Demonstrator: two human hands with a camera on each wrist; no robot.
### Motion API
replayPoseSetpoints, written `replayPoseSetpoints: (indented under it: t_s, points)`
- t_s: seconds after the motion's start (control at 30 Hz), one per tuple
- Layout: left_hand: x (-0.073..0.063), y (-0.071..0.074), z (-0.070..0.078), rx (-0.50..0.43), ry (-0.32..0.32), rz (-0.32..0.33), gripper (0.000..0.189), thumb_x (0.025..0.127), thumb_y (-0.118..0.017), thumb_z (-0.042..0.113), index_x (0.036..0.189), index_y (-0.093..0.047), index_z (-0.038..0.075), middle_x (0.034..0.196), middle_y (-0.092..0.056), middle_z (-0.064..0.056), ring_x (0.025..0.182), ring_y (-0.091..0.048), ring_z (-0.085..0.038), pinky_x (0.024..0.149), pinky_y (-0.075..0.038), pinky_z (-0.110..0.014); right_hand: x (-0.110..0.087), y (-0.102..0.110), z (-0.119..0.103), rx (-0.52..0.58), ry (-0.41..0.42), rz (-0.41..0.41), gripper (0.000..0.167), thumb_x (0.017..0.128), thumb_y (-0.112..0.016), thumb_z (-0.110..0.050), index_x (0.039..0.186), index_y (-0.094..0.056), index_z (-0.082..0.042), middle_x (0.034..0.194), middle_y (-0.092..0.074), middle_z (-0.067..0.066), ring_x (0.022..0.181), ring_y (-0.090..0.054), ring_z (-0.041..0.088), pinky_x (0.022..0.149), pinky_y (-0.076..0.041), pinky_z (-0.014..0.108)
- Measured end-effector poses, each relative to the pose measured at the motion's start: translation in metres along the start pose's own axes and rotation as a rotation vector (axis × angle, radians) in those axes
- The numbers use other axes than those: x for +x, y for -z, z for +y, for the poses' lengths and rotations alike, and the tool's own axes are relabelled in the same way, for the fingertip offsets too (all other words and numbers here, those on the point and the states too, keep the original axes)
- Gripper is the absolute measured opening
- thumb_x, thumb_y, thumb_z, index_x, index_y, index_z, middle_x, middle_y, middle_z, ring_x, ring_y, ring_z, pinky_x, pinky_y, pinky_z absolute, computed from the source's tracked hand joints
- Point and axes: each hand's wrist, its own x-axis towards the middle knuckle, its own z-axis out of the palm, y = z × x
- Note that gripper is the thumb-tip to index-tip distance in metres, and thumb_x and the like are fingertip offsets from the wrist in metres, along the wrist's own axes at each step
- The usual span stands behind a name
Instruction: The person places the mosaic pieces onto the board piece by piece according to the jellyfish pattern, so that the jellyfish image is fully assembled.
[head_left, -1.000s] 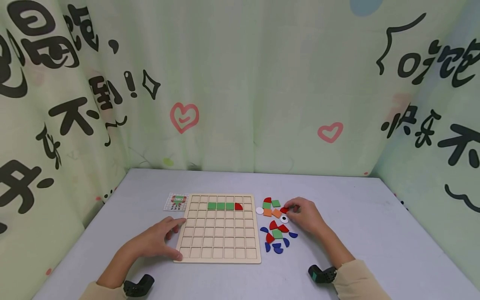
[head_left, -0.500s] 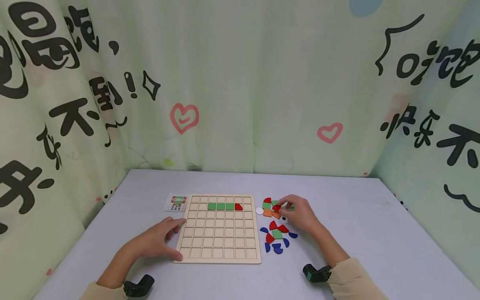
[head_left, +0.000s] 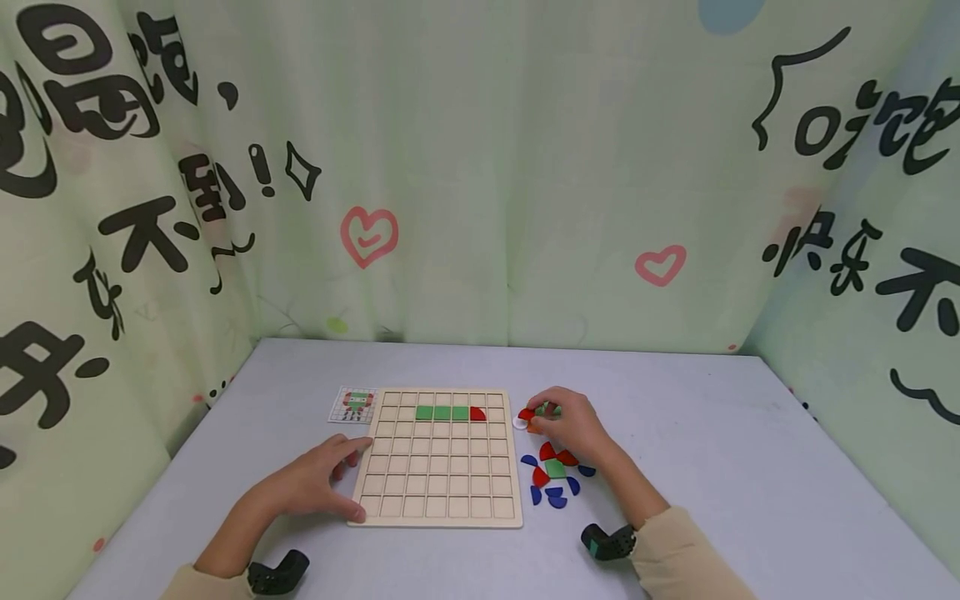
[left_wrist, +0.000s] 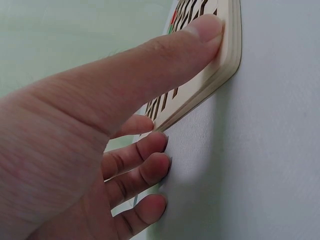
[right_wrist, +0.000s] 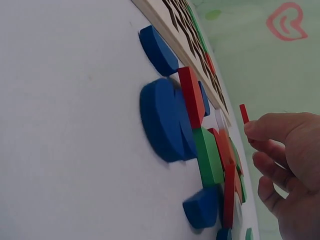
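Observation:
My right hand (head_left: 573,423) pinches a red piece (right_wrist: 244,113) between thumb and index finger, just right of the wooden grid board (head_left: 435,523). In the head view this red piece shows at the fingertips, above a white disc (head_left: 520,423). My left hand (head_left: 311,479) rests at the board's left side. Its thumb (left_wrist: 202,35) presses straight on the near-left corner, while the index fingertip touches the left edge farther back. Set in one row of the board are several green squares (head_left: 442,412), with a red quarter-round piece (head_left: 477,413) at their right end.
A small pattern card (head_left: 353,405) lies at the board's far-left corner. Right of the board are loose pieces: blue half-rounds (head_left: 557,502), a green square (head_left: 555,469) and red pieces (head_left: 540,477). Other pieces are partly hidden behind my right hand. A printed curtain (head_left: 480,183) surrounds the table.
My right hand has moved left with the red piece, from the right side of the loose pieces towards the board's right edge. My left hand and the board have stayed put.

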Motion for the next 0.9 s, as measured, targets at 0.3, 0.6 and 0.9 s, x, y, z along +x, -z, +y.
replayPoseSetpoints:
  t_s: [0.3,0.6,0.9]
  points:
    - [0.001,0.0,0.0,-0.002,0.004,0.001,0.096,0.064,-0.087,0.044,0.141,-0.045,0.007,0.101,-0.047,0.003,0.084,-0.041,-0.009,0.069,-0.036,-0.022,0.007,-0.016,-0.014,-0.012,0.03,0.003,0.017,0.085,-0.072,-0.012,0.1,-0.072,-0.021,0.096,-0.064,0.0,0.086,-0.053,0.017,0.067,-0.048,0.023]
    - [0.001,-0.001,-0.001,-0.002,0.005,0.001,0.096,0.064,-0.087,0.045,0.141,-0.045,0.007,0.101,-0.047,0.003,0.084,-0.041,-0.009,0.069,-0.036,-0.022,0.012,-0.028,-0.025,-0.003,0.095,0.001,0.014,0.084,-0.073,-0.011,0.095,-0.072,-0.019,0.101,-0.067,-0.001,0.088,-0.054,0.016,0.071,-0.047,0.027]
    - [0.001,-0.001,-0.001,-0.003,0.011,0.0,0.096,0.064,-0.087,0.045,0.142,-0.045,0.007,0.102,-0.047,0.003,0.084,-0.041,-0.009,0.069,-0.037,-0.022,0.016,-0.037,-0.033,0.014,0.103,-0.019,0.01,0.085,-0.072,-0.01,0.092,-0.073,-0.017,0.1,-0.066,0.0,0.087,-0.054,0.016,0.072,-0.045,0.028]
